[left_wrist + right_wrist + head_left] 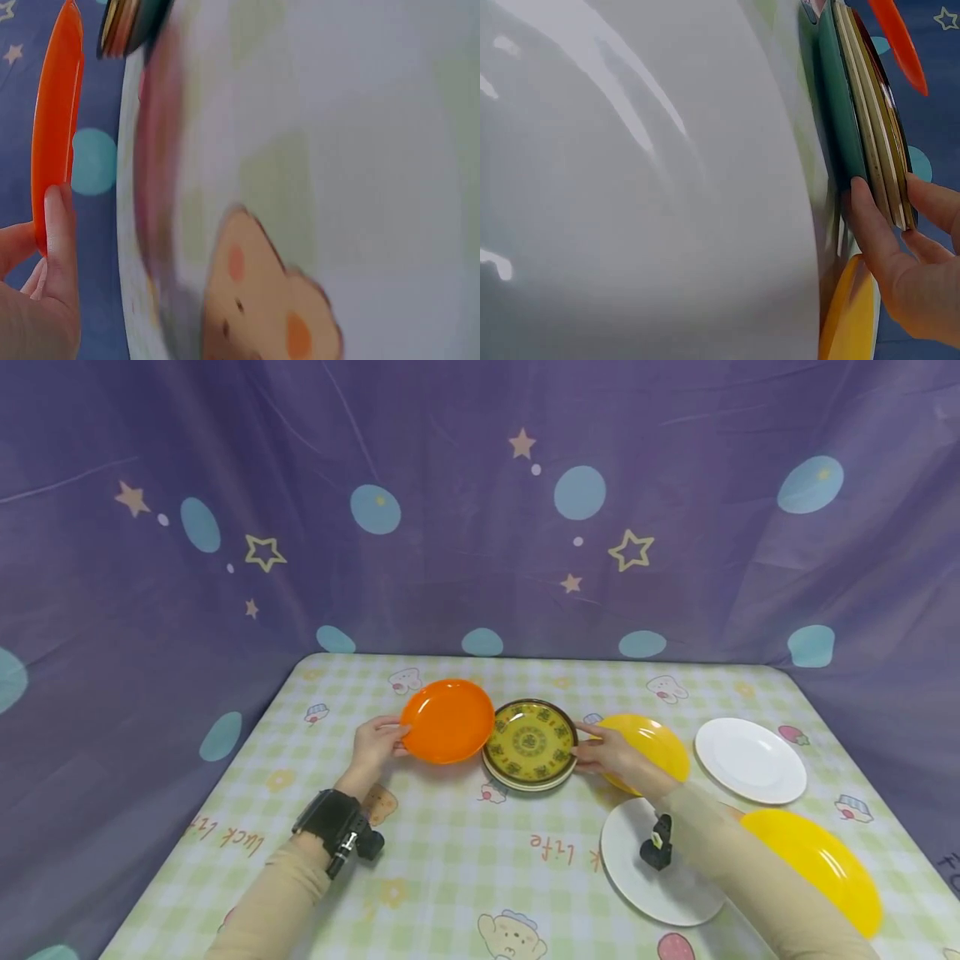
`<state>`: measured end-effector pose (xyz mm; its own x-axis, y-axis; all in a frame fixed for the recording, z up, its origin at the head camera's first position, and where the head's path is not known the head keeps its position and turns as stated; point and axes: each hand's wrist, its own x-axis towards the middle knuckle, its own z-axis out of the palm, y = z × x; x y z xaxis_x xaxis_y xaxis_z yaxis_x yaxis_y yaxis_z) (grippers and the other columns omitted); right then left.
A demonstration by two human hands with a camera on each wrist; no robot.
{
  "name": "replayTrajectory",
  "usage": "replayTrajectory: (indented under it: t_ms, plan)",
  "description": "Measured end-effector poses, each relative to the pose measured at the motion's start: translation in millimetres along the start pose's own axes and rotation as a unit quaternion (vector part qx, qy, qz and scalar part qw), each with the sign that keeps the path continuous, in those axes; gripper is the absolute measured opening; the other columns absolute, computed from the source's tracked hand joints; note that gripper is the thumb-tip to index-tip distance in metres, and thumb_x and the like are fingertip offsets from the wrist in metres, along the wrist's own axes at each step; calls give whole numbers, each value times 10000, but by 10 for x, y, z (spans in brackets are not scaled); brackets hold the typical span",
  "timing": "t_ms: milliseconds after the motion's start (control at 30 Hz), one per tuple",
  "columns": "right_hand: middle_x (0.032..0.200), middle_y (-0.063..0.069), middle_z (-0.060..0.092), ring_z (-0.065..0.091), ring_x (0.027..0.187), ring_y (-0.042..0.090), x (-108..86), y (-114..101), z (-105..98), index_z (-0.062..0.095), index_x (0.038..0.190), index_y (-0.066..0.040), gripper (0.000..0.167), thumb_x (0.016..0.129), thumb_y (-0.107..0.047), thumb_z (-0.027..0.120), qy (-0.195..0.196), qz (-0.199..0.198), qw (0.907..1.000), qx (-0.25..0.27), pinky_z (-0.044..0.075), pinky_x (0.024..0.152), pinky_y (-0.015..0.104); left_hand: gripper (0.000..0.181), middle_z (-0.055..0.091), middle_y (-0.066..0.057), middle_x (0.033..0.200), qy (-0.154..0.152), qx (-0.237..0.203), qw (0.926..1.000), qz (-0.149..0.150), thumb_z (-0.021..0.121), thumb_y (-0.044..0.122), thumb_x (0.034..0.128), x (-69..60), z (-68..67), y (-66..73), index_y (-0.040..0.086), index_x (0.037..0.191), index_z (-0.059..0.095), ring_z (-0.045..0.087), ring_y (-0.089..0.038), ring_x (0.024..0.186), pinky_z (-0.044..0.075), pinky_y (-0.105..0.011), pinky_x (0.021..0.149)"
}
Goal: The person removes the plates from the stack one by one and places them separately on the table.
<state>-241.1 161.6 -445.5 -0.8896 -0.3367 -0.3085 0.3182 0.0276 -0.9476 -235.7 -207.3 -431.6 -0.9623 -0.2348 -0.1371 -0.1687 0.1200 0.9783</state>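
My left hand [377, 743] pinches the left rim of an orange plate [448, 721] and holds it above the tablecloth. In the left wrist view the plate [56, 112] shows edge-on between thumb and fingers. At the right rim of a small stack, my right hand [611, 755] grips several plates together. On top of the stack lies a yellow-brown patterned plate [530, 741] with a dark rim. The right wrist view shows cream edges [870, 135] beneath it and a green plate [840, 112] at the bottom. The orange plate's right edge overlaps the stack in the head view.
To the right lie a yellow plate [652, 747] behind my right hand, a white plate [750, 760], a nearer white plate [633, 868] under the forearm, and a large yellow plate [832, 868]. A checkered cloth [442, 860] covers the table. A purple curtain [465, 577] hangs behind.
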Motion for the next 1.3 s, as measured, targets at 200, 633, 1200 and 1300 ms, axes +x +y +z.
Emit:
replayTrajectory:
  t_ms: [200,633,1200,1300]
  plan:
    - [1232,377,376,616,810,199,0,0,4,177,1399,-9,622,864,62,486,-10,10,10000,63,469,859,436,326,641,-211,949,196,337,9991,-145,597,60,823,47,-151,-87,-80,1108,525,596,-81,531,559,-345,625]
    - [1251,376,351,609,822,203,-2,-15,5,176,1405,-29,620,870,60,476,20,77,9999,132,445,888,453,316,651,-116,796,265,619,9965,-503,576,76,844,72,-238,-172,-53,1126,515,599,-106,520,556,-282,552]
    - [1253,366,360,614,807,189,13,8,-5,200,1403,-38,610,871,41,488,101,112,9999,-21,481,852,419,336,621,-59,701,61,562,9946,-876,589,48,828,105,-229,-268,-70,1135,516,600,-116,494,554,-276,523]
    - [1250,365,365,614,800,186,13,7,-10,202,1403,-37,609,871,41,488,108,105,9999,-20,484,847,419,332,618,-49,698,19,556,9945,-885,591,54,829,103,-228,-268,-67,1130,521,598,-116,500,554,-273,527]
